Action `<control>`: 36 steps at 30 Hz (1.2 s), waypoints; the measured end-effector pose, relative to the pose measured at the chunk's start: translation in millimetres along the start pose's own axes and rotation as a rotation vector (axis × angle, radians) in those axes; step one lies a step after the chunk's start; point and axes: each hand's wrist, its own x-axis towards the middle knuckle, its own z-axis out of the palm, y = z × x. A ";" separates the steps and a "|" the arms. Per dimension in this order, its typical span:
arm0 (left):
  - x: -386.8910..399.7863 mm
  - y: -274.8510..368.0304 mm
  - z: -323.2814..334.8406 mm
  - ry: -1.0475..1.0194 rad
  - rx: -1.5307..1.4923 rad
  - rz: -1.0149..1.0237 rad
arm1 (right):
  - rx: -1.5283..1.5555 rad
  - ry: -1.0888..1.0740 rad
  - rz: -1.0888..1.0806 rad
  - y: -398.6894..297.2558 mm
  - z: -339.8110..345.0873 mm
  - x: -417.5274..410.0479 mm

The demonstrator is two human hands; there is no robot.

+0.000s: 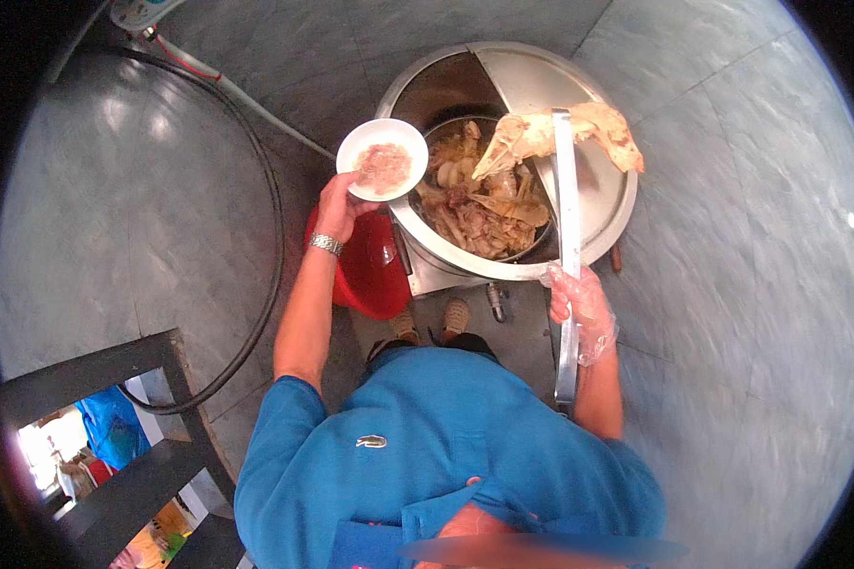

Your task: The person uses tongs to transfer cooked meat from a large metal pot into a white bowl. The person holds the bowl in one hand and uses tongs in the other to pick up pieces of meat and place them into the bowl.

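Observation:
My left hand (344,206) grips the rim of a white bowl (383,159) that holds pinkish, finely cut meat. A clear plastic glove covers my right hand (582,306), which is closed around the handle of long metal tongs (568,213). At the far end of the tongs a large piece of cooked meat on the bone (526,135) hangs over the pot's lid. Below it stands a big round steel pot (498,269), half covered by a metal lid (541,78). Bones and chunks of cooked meat (480,220) fill the vessel inside the pot.
A red plastic basin (373,270) stands left of the pot, under my left forearm. A metal valve (497,302) sticks out low at the pot's front. Grey tiled walls (740,213) stand close on the right, and a black hose (279,235) curves down the left.

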 end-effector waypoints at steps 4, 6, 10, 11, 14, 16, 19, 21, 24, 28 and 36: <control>-0.3 2.3 6.0 -0.017 0.047 -0.003 | -0.008 0.014 0.025 3.4 -5.6 2.8; -0.3 5.3 10.6 -0.019 0.064 -0.020 | -0.017 0.025 0.030 2.3 -7.0 3.7; -6.0 7.7 20.7 -0.016 0.047 0.009 | -0.038 0.034 0.043 -2.0 -7.9 2.5; -8.2 7.1 22.7 -0.004 0.051 0.016 | -0.046 0.028 0.040 -2.4 -7.9 1.0; -16.8 3.2 26.5 0.024 0.050 0.025 | -0.050 0.051 0.073 -5.8 -7.5 -0.4; -25.9 -1.3 31.2 0.108 0.081 0.074 | -0.071 0.050 0.062 -7.4 -6.8 -0.5; -50.1 -10.4 47.2 0.400 0.221 0.299 | -0.103 0.063 0.058 -8.1 -5.6 0.4; -68.5 -10.5 61.5 0.502 0.607 0.663 | -0.101 0.064 0.043 -8.0 -4.4 0.7; -90.6 -9.2 96.9 0.267 0.995 1.192 | -0.084 0.060 0.021 -7.1 -4.1 0.5; -74.8 -5.7 162.4 -0.114 1.308 1.201 | -0.087 0.049 0.035 -7.3 -5.7 -1.0; -17.3 -23.4 218.9 -0.146 1.632 1.285 | -0.038 0.014 0.055 -11.7 -7.2 -9.3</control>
